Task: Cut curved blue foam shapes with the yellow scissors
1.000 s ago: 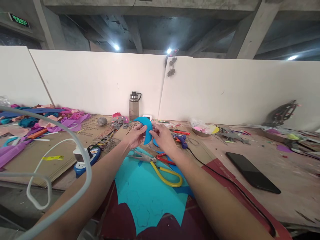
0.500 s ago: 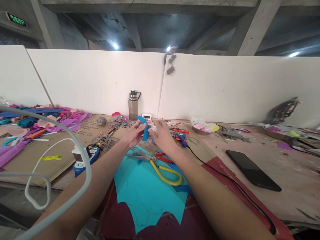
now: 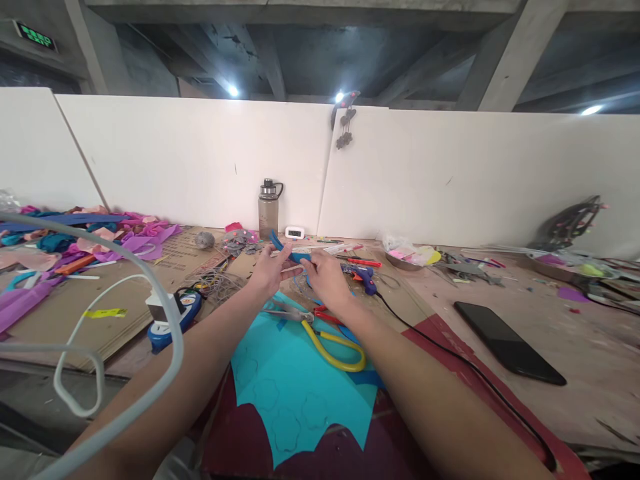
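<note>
Between my two hands is a narrow strip of blue felt-like sheet point(image 3: 299, 257), its left end sticking up past my fingers. My left hand point(image 3: 271, 270) pinches it on the left side, and my right hand point(image 3: 323, 273) grips its right end. Below them lies a turquoise sheet point(image 3: 280, 380) with scalloped cut edges and flower outlines drawn on it. Yellow-handled scissors point(image 3: 335, 353) rest on that sheet, partly under my right forearm. Red-handled pliers or cutters point(image 3: 327, 317) show beside them, mostly hidden by my wrist.
A glue gun point(image 3: 365, 277) with a black cord lies right of my hands. Behind stand a bottle point(image 3: 269, 210) and a small digital clock point(image 3: 295, 233). A black phone point(image 3: 507, 341) is at right, a power strip point(image 3: 175, 320) at left. A white cable point(image 3: 173, 333) loops across the left foreground.
The blue strip has turned from upright and curved to nearly level between my hands. My right hand has come onto its right end, and my left hand has rotated.
</note>
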Available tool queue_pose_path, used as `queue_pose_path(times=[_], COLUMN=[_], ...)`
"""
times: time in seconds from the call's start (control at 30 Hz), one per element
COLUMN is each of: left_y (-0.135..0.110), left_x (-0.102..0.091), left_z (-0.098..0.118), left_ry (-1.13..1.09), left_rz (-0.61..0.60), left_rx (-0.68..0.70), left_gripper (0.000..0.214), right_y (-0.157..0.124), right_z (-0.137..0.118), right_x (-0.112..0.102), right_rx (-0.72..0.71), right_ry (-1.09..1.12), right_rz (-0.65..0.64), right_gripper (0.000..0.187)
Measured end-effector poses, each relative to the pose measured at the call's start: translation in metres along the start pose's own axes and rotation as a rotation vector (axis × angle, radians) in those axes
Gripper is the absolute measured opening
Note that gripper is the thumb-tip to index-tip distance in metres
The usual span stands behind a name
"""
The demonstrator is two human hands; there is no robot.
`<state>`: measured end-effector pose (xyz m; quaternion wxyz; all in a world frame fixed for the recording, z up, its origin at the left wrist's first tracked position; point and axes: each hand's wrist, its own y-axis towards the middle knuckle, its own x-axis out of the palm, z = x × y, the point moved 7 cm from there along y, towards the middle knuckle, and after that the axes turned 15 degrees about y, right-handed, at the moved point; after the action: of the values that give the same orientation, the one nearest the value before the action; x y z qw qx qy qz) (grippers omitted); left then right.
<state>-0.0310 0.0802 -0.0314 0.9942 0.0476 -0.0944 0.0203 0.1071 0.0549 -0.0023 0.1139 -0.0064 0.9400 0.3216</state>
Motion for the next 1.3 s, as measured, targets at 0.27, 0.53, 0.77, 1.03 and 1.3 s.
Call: queue_pose_path(times=[0.27, 0.53, 0.77, 1.03, 1.3], left_y=[0.005, 0.004, -0.002, 0.002, 0.000], left_x=[0.001, 0.003, 0.011, 0.008, 0.008], left_z=[0.011, 0.021, 0.032, 0.032, 0.032], left_ry=[0.010, -0.072, -0.127, -0.144, -0.143], left_rz=[-0.073, -0.186, -0.425, -0.464, -0.466], left_rx=[0.157, 0.233, 0.284, 0.321, 0.290], left_gripper=[0.042, 0.029, 0.032, 0.058, 0.070], right_y=[0.010, 0.009, 0.007, 0.002, 0.000], right_z=[0.039, 0.037, 0.032, 0.024, 0.023], right_x=[-0.009, -0.007, 0.003, 0.012, 0.017], right_rx=[0.243, 0.272, 0.352, 0.438, 0.466], right_ry=[0.310, 0.554, 0.803, 0.981, 1.028], right_rz=[0.130, 0.161, 0.083, -0.011, -0.037], right_gripper=[0.031, 0.033, 0.038, 0.036, 0.039])
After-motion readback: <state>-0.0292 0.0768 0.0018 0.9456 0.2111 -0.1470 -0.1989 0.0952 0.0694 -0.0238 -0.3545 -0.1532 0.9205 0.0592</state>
